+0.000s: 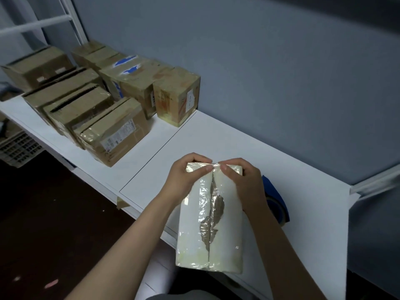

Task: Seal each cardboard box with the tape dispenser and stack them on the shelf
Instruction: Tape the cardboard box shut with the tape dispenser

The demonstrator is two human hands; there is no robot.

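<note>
Left hand [186, 178] and right hand [240, 180] side by side on the far end of the white box [227, 241]. Fingers curled over its far edge, thumbs meeting on top at the centre seam. Both grasping, neither released, and pressing down a wrinkled end of clear tape [205, 198] right where the strip turns over the edge.

Lies lengthwise, running away from the body, at the front edge of the bench [216, 135]. Near end seems to reach out past that edge; cannot tell how much of the base is supported.

Probably light, going by the easy fingertip hold. Stiff at the walls and corners, softer along the seam, where the two flaps meet and would likely sink under a push. Glossy tape over much of the top, so likely slippery there. Brown torn patches along the seam, the weakest spot. Best taken by the two long sides with flat palms, or from underneath, keeping off the seam.

Just right of the white box, touching or nearly so and partly hidden by the right forearm: the blue tape dispenser [273, 191]. Well apart, at the left end of the bench toward the back: a cluster of brown boxes [86, 105], some with the top seam gaping.
</note>
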